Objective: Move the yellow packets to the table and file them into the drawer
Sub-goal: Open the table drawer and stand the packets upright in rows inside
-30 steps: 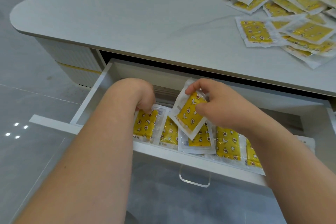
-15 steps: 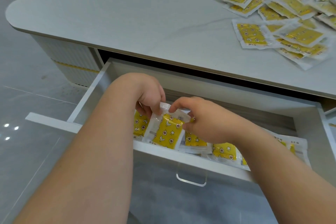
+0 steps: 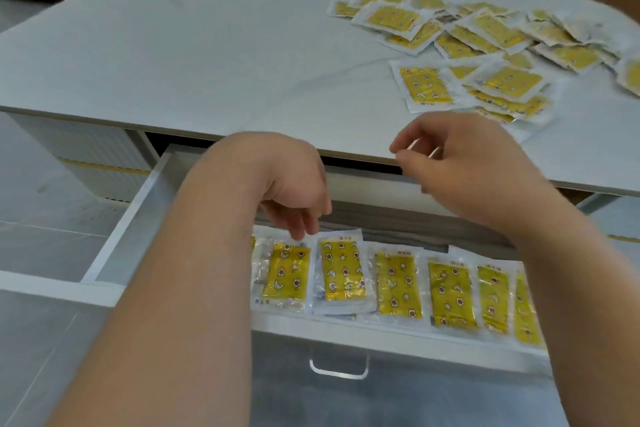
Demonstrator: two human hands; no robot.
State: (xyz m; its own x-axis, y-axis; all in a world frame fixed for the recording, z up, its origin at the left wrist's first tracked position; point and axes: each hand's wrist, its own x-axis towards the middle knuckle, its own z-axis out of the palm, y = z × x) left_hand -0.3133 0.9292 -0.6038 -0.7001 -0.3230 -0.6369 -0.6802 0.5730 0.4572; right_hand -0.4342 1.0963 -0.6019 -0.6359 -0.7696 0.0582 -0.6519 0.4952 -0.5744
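In the open drawer [image 3: 138, 204] a row of packets [image 3: 341, 270] stands filed side by side, leaning back along the front wall, each overlapping its neighbour a little. The left hand [image 3: 294, 198] hangs over the row's left end, fingers loosely curled and pinching nothing, tips just above the second packet. The right hand [image 3: 460, 166] is raised at the table [image 3: 173, 45] edge, empty too, thumb and forefinger apart — pointed toward the pile [image 3: 485, 55] lying loose on the far right of the tabletop.

What could go wrong, as I judge it: the pile is a slippery heap, so a grab may lift two at once or slide others off the edge. In the drawer, a careless nudge could tip the leaning row flat.

The packets are flat, clear-edged sachets with a yellow panel printed with small stars and moons — glossy, thin, likely limp.
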